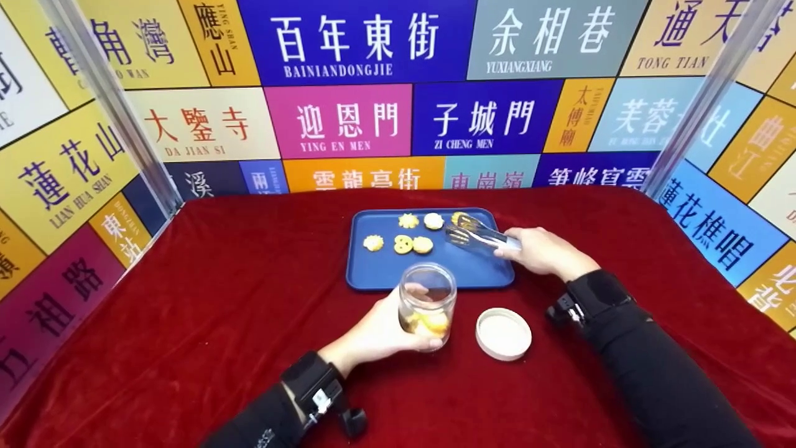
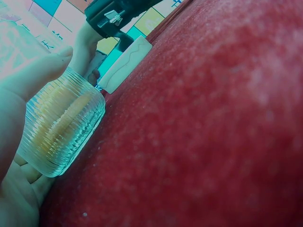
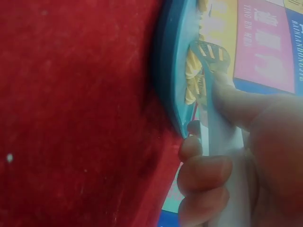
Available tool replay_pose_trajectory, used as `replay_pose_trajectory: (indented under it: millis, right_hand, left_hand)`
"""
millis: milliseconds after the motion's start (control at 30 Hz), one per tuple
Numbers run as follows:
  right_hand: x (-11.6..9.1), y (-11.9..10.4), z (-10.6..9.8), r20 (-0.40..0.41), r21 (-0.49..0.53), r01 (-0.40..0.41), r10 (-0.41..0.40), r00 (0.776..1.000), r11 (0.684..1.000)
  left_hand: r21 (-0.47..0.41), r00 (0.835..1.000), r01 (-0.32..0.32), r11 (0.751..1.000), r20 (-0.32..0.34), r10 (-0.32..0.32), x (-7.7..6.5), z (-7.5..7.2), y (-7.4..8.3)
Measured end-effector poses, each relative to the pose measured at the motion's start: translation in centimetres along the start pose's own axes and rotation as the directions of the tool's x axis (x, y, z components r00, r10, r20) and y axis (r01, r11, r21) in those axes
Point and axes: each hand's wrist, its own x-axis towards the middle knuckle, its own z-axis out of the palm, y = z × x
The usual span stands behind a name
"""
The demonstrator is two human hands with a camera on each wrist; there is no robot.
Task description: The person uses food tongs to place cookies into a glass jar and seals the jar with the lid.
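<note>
My left hand (image 1: pixel 377 333) holds a clear glass jar (image 1: pixel 428 291) near the tray's front edge, its mouth uncovered. Yellow cookies (image 1: pixel 432 322) lie in the jar's bottom, and ribbed glass shows in the left wrist view. In my right hand (image 1: pixel 544 250) is a pair of metal tongs (image 1: pixel 482 236), gripped by the handles. The slotted tongs' heads reach over the blue tray (image 1: pixel 373 274), beside a cookie (image 1: pixel 459 218) at its back right. Whether they touch that cookie, I cannot tell. Several other cookies (image 1: pixel 403 244) sit on the tray, some flower-shaped, one pretzel-like.
A white round lid (image 1: pixel 504 334) lies on the red cloth (image 1: pixel 249 298) to the right of the jar. Behind the table stands a wall of coloured signs (image 1: pixel 348 118), with clear upright posts (image 1: pixel 118 118) at the back corners.
</note>
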Motion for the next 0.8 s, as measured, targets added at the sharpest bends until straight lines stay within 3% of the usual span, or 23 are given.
replay_pose_trajectory:
  millis: [467, 800]
  right_hand:
    - [-2.4, -0.7, -0.1, 0.031, 0.029, -0.022, 0.021, 0.999, 0.999]
    - [-2.9, -0.3, 0.3, 0.063, 0.013, -0.037, 0.036, 0.997, 0.999]
  left_hand:
    - [0.000, 1.000, 0.001, 1.000, -0.001, -0.001, 0.0, -0.1, -0.1]
    - [0.012, 1.000, -0.006, 1.000, -0.004, 0.006, 0.0, -0.1, -0.2]
